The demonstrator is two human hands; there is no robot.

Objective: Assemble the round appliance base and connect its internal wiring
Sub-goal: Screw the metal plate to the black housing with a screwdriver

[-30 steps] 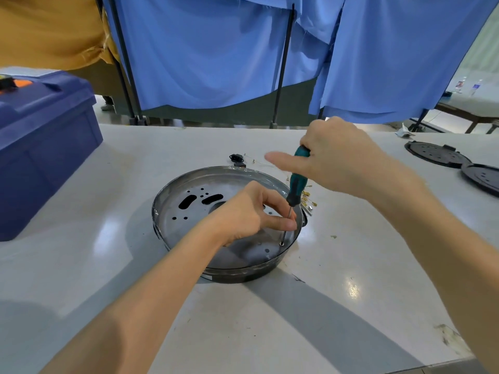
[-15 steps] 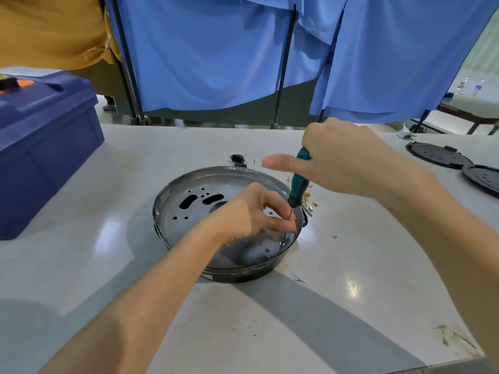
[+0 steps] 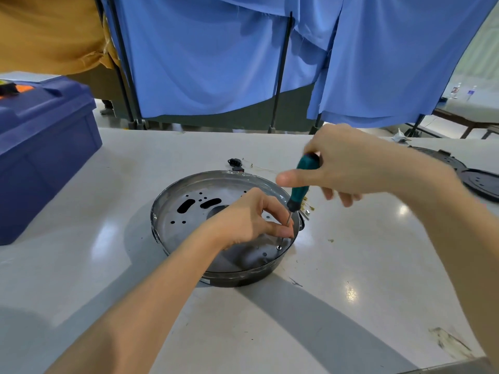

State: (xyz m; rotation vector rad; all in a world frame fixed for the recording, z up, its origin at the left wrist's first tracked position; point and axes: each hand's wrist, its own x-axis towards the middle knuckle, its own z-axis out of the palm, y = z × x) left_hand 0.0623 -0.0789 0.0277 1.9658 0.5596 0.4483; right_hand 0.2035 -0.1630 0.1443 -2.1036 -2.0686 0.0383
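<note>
One round appliance base (image 3: 186,225), a shallow metal pan with a dark outer wall, sits open side up near the middle of the white surface (image 3: 351,252); its floor is pierced with slots and small holes. One screwdriver (image 3: 303,179), green handle and thin steel shaft, stands tilted over the pan's right inner edge, its tip at or just above one screw (image 3: 279,247) seated in the floor; contact cannot be confirmed. Of the two hands, the right hand (image 3: 351,160) is wrapped round the handle with the thumb stretched out sideways, its lower fingers blurred. The left hand (image 3: 248,217) reaches into the pan, thumb and fingertips pinching the shaft low down to steady it. Handling, as judged: the base looks like thin sheet metal, stiff but light, and apt to slide or turn on the glossy surface under the driver's twist. It is best braced by pressing down on the floor or holding the outer wall, and the thin upper rim may be sharp. The screw is small, easily tipped or dropped, and best guided by the fingertips until it bites. Also present: one small black connector (image 3: 234,162) just behind the pan, loose brass parts (image 3: 307,207) beside its right rim, two black discs (image 3: 480,182) far right and one blue box (image 3: 46,147) far left.
</note>
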